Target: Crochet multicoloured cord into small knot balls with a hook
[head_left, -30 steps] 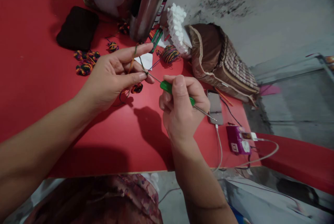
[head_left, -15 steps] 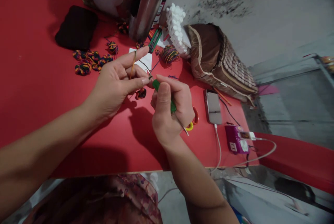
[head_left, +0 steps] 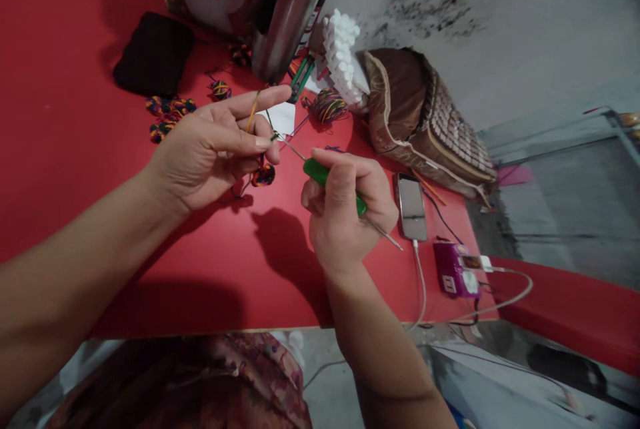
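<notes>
My right hand (head_left: 345, 212) is closed round a crochet hook (head_left: 327, 179) with a green grip, its metal tip pointing up-left toward my left hand. My left hand (head_left: 215, 146) pinches a strand of multicoloured yarn (head_left: 253, 112) between thumb and finger, with the strand looped over the stretched index finger. A small crocheted piece (head_left: 263, 176) hangs just below the left fingers. Both hands hover above a red table (head_left: 75, 169). The yarn leads back to a multicoloured yarn ball (head_left: 327, 104).
Several small crocheted pieces (head_left: 167, 112) and a black pouch (head_left: 153, 54) lie at the left. A steel flask (head_left: 287, 9), white foam piece (head_left: 340, 56) and brown bag (head_left: 425, 119) stand behind. A phone (head_left: 413, 206) on a cable and a purple charger (head_left: 453, 269) lie right.
My right hand has moved right and drawn the hook tip back out from the left fingers. The orange and yellow ring seen beside it half a second ago is now hidden.
</notes>
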`<state>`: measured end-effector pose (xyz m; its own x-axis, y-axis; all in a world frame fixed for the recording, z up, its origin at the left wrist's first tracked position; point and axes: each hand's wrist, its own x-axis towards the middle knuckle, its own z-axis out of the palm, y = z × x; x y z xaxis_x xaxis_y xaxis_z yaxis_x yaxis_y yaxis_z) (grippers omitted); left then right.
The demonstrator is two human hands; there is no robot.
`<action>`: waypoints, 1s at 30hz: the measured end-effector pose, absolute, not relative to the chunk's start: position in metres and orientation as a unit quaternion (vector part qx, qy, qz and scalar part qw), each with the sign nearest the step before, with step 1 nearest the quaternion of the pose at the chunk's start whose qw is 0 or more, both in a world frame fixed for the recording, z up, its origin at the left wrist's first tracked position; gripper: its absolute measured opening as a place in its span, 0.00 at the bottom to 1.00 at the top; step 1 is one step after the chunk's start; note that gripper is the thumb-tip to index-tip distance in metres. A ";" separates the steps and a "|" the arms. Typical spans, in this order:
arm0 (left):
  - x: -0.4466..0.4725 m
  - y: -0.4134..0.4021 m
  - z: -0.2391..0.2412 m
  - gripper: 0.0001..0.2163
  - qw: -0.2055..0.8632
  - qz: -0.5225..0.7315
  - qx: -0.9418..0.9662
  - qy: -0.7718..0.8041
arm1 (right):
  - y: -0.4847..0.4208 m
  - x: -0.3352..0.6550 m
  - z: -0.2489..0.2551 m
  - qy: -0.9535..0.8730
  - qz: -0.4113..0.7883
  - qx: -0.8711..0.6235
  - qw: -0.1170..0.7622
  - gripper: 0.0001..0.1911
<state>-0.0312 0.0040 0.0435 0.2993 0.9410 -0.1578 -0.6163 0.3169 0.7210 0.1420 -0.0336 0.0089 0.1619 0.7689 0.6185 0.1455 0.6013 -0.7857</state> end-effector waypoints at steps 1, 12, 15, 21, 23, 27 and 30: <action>-0.033 0.005 0.042 0.31 0.761 0.510 0.279 0.286 | -0.034 0.142 0.010 -0.601 0.237 -0.382 0.661 0.15; -0.038 0.009 0.039 0.23 0.785 0.487 0.267 0.275 | -0.034 0.150 0.020 -0.580 0.308 -0.376 0.654 0.14; -0.038 0.008 0.039 0.23 0.782 0.469 0.290 0.291 | -0.030 0.151 0.020 -0.562 0.344 -0.364 0.658 0.14; -0.031 0.004 0.034 0.28 0.755 0.483 0.337 0.286 | -0.027 0.150 0.017 -0.555 0.367 -0.370 0.648 0.16; -0.027 0.002 0.032 0.28 0.733 0.502 0.359 0.287 | -0.028 0.148 0.014 -0.553 0.350 -0.393 0.646 0.17; -0.020 0.000 0.029 0.27 0.679 0.536 0.412 0.288 | -0.031 0.143 0.012 -0.550 0.310 -0.404 0.662 0.15; -0.018 -0.003 0.029 0.29 0.626 0.553 0.461 0.298 | -0.033 0.140 0.013 -0.563 0.274 -0.416 0.659 0.15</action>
